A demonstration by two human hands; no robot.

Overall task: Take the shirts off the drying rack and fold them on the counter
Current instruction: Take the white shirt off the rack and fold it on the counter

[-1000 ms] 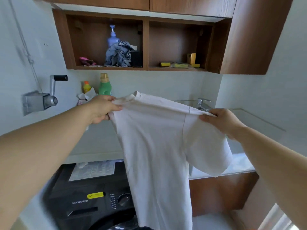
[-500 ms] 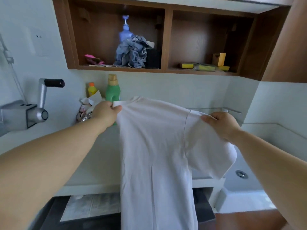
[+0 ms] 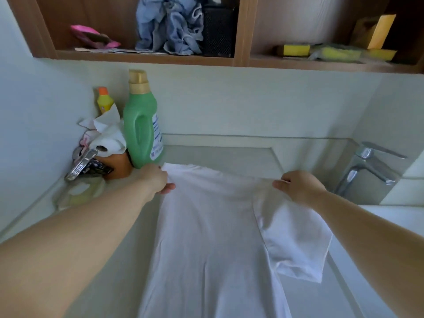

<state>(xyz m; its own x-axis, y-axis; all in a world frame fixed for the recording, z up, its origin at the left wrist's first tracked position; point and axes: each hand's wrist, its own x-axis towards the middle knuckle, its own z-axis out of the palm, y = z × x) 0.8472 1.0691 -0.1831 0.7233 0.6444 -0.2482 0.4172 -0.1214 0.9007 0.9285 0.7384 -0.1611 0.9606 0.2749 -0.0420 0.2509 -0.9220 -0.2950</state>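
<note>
Both arms are out over the pale counter, and the white shirt lies spread down its middle, running from the hands toward the camera. The left hand pinches the shirt's top left corner, fingers curled around the cloth just below the green detergent bottle. The right hand grips the top edge at the shoulder seam, fingers bent down into the fabric, and the short sleeve fans out below that wrist. Beside the green bottle stands a small yellow bottle with an orange cap, with crumpled white paper in front of it. A chrome faucet sits at the right, well apart from the shirt. Up on the wooden shelf: a bundled blue cloth, something pink, and yellow sponges in the right compartment.
</note>
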